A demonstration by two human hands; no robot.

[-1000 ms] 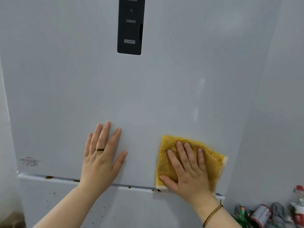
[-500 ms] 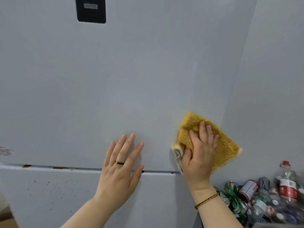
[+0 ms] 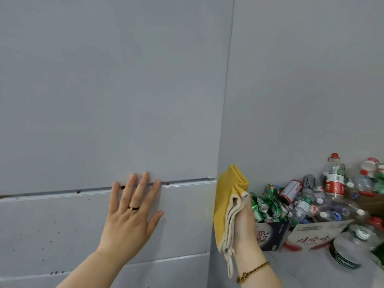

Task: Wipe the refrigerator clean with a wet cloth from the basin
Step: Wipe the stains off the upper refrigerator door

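The pale grey refrigerator (image 3: 104, 90) fills the left and centre of the head view. A seam with small brown spots runs between its upper door and a lower drawer front. My left hand (image 3: 131, 213) lies flat on the drawer front, fingers spread, fingertips at the seam, a ring on one finger. My right hand (image 3: 245, 229) holds the yellow cloth (image 3: 226, 204) against the refrigerator's right side edge. The cloth is folded and hangs down, its pale underside showing. The basin is out of view.
Right of the refrigerator is a grey wall (image 3: 311, 90). On the floor at the right stand cardboard boxes (image 3: 307, 235) heaped with crushed cans (image 3: 268, 202) and empty plastic bottles (image 3: 332, 179). A glass jar (image 3: 347, 254) lies at the lower right.
My view has swung right and down. My right hand has slid the cloth off the door front onto the right side edge. My left hand has dropped from the door to the drawer front.
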